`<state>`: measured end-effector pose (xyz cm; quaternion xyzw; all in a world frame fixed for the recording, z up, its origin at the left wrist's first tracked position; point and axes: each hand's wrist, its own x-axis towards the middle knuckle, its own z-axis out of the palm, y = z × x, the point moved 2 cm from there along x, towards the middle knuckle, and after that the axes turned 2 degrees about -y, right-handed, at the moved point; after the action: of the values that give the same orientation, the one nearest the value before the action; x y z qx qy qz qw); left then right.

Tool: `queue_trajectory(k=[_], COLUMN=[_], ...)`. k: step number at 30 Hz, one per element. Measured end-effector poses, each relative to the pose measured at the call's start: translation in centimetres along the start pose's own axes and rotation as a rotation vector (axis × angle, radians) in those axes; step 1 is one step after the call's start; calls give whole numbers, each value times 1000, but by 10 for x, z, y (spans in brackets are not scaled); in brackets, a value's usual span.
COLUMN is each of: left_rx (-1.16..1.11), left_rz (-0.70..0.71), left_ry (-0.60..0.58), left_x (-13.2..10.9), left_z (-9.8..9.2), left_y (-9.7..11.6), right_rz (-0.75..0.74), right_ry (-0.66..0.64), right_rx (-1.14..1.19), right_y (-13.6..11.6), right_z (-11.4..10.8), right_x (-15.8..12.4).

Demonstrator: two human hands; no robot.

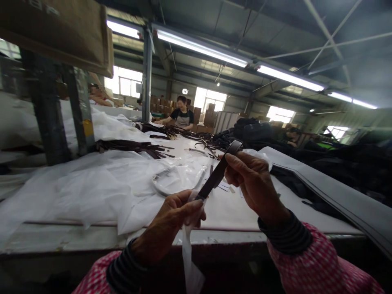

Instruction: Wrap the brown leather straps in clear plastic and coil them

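A dark belt [213,179] slants up to the right between my two hands, above the front part of the white table [245,212]. My left hand [180,210] pinches its lower end together with a thin translucent wrapper [190,261], which hangs down past the table edge. My right hand [249,175] is closed on the upper part, just below a rounded, looped end. Behind the belt lies a coiled strap [159,185] in clear plastic. Small pale slips [225,186] lie on the table near my right hand.
White plastic sheets [88,192] spread over the left side. Dark straps [134,148] lie behind them, with more straps and a black pile [251,130] farther back. A person [183,114] works across the table. A metal post [80,110] stands left; a pale board [321,196] slants at right.
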<state>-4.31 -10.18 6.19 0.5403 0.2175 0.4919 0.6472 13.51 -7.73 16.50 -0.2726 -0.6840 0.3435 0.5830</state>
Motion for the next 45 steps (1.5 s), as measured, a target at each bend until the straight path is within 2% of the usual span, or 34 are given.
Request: queue_trajectory(k=[6, 11, 16, 19, 22, 24, 26, 28, 30, 34, 38, 40, 43, 45], left_rx=[83, 307, 431, 458, 514, 532, 508, 484, 463, 387, 302, 199, 3, -29], left_rz=[32, 29, 162, 145, 93, 32, -45, -103, -126, -152, -218, -223, -240, -270], left_ry=[-42, 44, -62, -94, -28, 10, 22, 36, 59, 82, -7, -43, -96, -138], left_x=[-7, -1, 9, 7, -7, -21, -34, -44, -49, -48, -44, -42, -40, -38], left_z=[19, 22, 29, 31, 28, 25, 22, 17, 12, 5, 7, 7, 3, 0], left_y=[18, 19, 19, 17, 16, 15, 11, 5, -2, -9, -5, -4, -4, -5], right_rz=[25, 70, 119, 139, 210, 328, 479, 597, 661, 715, 721, 647, 491, 400], right_ry=[-4, -34, -92, -90, -115, -162, -213, -231, -264, -339, -196, -195, -344, -436], right_rx=[-48, 6, -88, -106, -115, 1, 241, 467, 539, 541, 516, 416, 239, 144], right_y=[3, 2, 5, 15, 37, 55, 70, 76, 73, 55, 47, 44, 34, 25], right_z=[0, -3, 2, 1, -4, -9, -15, -22, -29, -36, -34, -32, -29, -28], right_x=[-16, -31, -53, -65, -79, -90, -101, -110, -114, -110, -95, -82, -61, -48])
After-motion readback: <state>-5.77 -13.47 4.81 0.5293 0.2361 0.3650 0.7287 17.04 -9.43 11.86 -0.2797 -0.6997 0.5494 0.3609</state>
